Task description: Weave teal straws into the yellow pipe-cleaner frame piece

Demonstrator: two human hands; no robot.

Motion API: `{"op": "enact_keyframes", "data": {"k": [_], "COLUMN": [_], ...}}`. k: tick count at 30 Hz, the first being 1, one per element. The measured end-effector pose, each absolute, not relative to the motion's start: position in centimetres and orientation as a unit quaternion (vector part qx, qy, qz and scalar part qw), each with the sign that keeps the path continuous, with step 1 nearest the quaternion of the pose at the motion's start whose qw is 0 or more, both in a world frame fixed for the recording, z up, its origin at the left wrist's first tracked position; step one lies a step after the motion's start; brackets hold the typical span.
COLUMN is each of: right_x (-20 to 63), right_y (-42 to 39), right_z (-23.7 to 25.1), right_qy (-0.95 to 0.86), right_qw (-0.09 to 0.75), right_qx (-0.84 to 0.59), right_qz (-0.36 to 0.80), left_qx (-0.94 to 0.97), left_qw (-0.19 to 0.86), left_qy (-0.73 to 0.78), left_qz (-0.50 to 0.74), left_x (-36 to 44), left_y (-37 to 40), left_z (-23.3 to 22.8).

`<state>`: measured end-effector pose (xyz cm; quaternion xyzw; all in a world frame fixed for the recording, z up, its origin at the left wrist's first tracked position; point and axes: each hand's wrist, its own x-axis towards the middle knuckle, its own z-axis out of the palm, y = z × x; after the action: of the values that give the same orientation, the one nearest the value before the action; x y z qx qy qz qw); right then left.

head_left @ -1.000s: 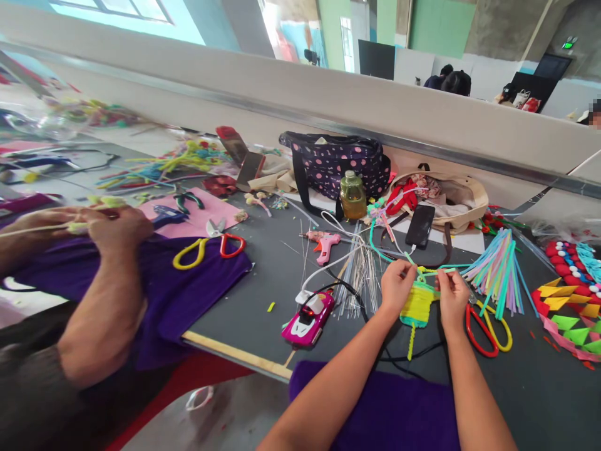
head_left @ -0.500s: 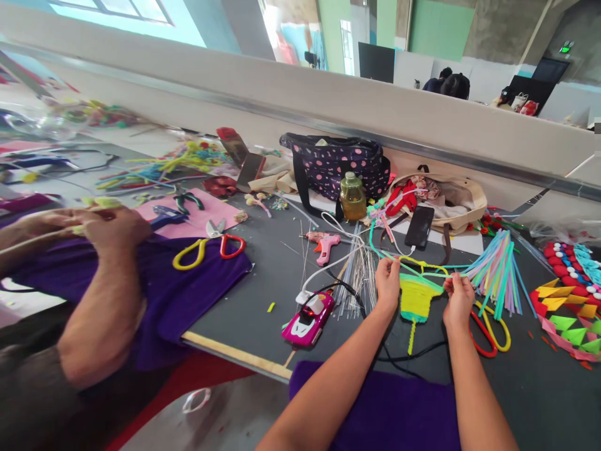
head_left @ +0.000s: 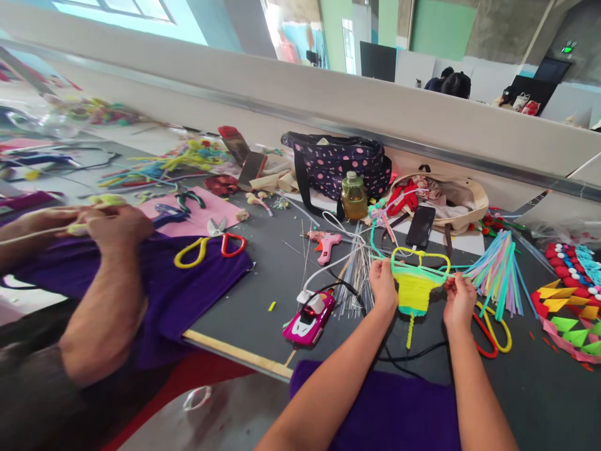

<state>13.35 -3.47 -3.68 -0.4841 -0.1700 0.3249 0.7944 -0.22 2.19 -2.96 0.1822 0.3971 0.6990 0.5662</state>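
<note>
We are holding a yellow woven piece (head_left: 412, 292) of pipe cleaners between both hands, just above the dark table (head_left: 263, 275). Our left hand (head_left: 382, 284) is pinching its left edge with fingers closed on it, and our right hand (head_left: 457, 299) is gripping the green pipe cleaner (head_left: 425, 270) that is running along its top edge toward the right. A yellow tail is hanging down from the piece between our wrists. Just right of our right hand, red and yellow scissors (head_left: 491, 326) are lying flat, and a fan of pastel pipe cleaners (head_left: 495, 266) is spreading behind them. Left of our left hand, a bundle of thin wires (head_left: 359, 272) and a pink toy car (head_left: 310, 316) are sitting on the table. Far left, another person's hand (head_left: 115, 225) is working a pale strand over purple cloth (head_left: 188, 282).
</note>
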Motion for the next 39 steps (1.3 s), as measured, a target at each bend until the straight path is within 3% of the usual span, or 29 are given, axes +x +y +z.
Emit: {"op": "enact_keyframes", "data": {"k": [19,39], "right_x": [11.2,12.5], "right_y": [-4.1,-4.4], "right_z": [-2.4,-1.1], "right_qy": [-0.177,-0.152], "right_qw": [0.779,0.812], "right_qx": [-0.513,-0.489], "right_qz": [0.315,0.279], "left_qx": [0.168,0.234], "left_qw": [0.572,0.597], "left_qy": [0.334,0.413], "left_qz": [0.730,0.646], "left_x": [-1.4,-1.2], "left_y": [1.4,1.1], "left_z": [-0.4,-0.4]}}
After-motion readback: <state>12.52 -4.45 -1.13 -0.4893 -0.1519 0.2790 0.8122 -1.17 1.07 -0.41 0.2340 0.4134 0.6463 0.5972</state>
